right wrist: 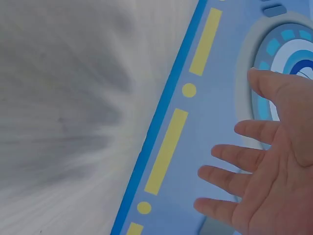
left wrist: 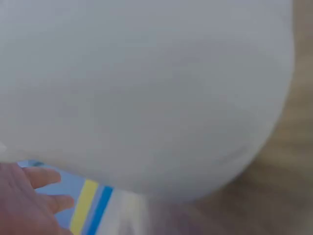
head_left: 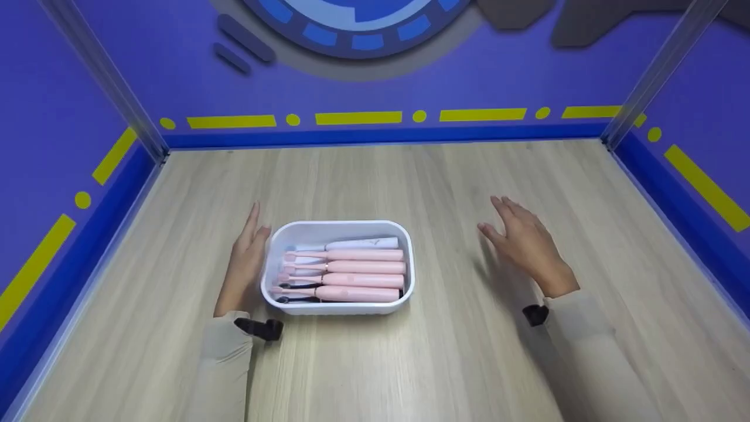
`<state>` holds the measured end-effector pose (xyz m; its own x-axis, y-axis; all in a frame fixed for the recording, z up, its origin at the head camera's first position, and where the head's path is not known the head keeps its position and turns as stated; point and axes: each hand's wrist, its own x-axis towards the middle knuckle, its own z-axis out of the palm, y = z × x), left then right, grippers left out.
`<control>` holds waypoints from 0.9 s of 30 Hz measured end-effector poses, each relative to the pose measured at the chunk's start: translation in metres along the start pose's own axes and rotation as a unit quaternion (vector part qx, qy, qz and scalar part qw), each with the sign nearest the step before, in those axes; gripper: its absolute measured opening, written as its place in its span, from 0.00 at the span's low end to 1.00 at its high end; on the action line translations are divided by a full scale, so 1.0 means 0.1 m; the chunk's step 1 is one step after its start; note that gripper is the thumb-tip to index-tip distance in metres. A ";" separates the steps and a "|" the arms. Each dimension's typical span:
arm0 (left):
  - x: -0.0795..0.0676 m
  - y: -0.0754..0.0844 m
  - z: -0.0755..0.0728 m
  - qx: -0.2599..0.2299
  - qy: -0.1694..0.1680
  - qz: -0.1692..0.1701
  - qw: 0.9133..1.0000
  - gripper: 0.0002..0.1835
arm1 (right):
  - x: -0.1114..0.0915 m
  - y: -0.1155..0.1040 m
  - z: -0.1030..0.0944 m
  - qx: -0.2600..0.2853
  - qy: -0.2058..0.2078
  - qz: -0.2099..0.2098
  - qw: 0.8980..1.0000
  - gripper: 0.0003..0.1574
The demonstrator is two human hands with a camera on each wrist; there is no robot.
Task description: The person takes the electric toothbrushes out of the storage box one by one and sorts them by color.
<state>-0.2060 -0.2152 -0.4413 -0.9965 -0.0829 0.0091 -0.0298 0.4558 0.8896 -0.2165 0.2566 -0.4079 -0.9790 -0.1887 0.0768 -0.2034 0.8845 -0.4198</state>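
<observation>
A white plastic bin [head_left: 337, 309] stands on the wooden table, left of the middle. Inside it lie several pink electric toothbrushes [head_left: 366, 268] side by side, heads to the left. Behind them is a white electric toothbrush [head_left: 369, 243], and black brush heads [head_left: 285, 299] show beneath the pink ones. My left hand [head_left: 243, 264] is right at the bin's left side, fingers straight and pointing forward. In the left wrist view the bin's wall [left wrist: 146, 88] fills most of the picture. My right hand [head_left: 524, 243] hovers over the table well right of the bin, fingers spread, holding nothing.
Blue-purple panels [head_left: 375, 94] with yellow dashes enclose the wooden table [head_left: 445, 351] at the back and both sides. Metal posts [head_left: 662, 70] stand at the back corners. Each wrist wears a black camera band [head_left: 258, 329].
</observation>
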 end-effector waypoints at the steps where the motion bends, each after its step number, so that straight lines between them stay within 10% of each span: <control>1: 0.00 -0.01 0.00 -0.031 -0.004 -0.004 1.000 0.31 | 0.01 -0.01 0.00 0.007 -0.002 0.000 1.000 0.44; 6: 0.02 -0.08 0.05 -0.194 -0.034 -0.024 0.980 0.31 | 0.08 -0.11 -0.02 0.050 -0.022 -0.002 0.999 0.43; 12: 0.01 -0.17 0.12 -0.382 -0.076 -0.036 0.920 0.32 | 0.16 -0.25 -0.05 0.111 -0.048 -0.022 0.992 0.39; 22: 0.00 -0.27 0.17 -0.465 -0.103 -0.031 0.879 0.31 | 0.31 -0.46 -0.03 0.167 -0.075 -0.043 0.982 0.30; 27: 0.00 -0.29 0.19 -0.476 -0.109 -0.024 0.872 0.33 | 0.39 -0.59 0.00 0.170 -0.096 -0.054 0.979 0.28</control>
<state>-0.2071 -0.2114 -0.4761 -0.9900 0.1371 -0.0339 -0.0979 -0.4939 0.8640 -0.2423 0.1972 -0.3800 -0.9251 -0.3793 -0.0192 -0.2590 0.6672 -0.6984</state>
